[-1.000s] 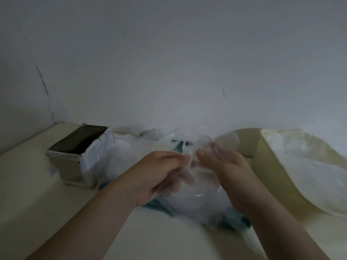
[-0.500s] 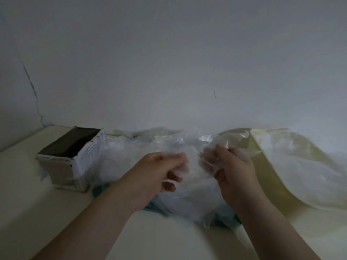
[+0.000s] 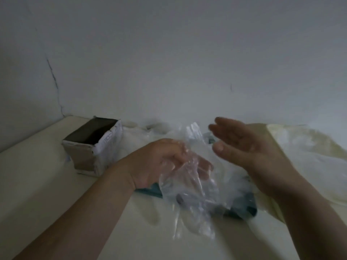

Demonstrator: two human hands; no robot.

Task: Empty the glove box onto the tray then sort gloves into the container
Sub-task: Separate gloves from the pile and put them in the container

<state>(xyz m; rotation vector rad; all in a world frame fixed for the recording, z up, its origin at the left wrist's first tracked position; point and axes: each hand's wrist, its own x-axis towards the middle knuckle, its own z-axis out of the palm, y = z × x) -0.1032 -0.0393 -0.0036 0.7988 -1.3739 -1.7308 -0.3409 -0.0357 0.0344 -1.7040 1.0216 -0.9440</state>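
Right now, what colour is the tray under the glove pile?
Teal; the tray peeks out beneath clear plastic gloves. Head view.

Left hand (image 3: 161,162) is gripping a clear glove (image 3: 189,194), which is hanging crumpled at frame centre. Right hand (image 3: 242,145) is hovering just right of it, fingers straight, holding nothing. Box (image 3: 90,149) is standing open at centre left. Teal tray (image 3: 244,205) is lying under the hands, and the container (image 3: 277,128) is sitting at the right edge.

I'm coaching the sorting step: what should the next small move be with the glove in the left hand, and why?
Probably carry the clear glove across to the yellowish container on the right. The left hand grips it over the teal tray, and the right hand is open, holding nothing.
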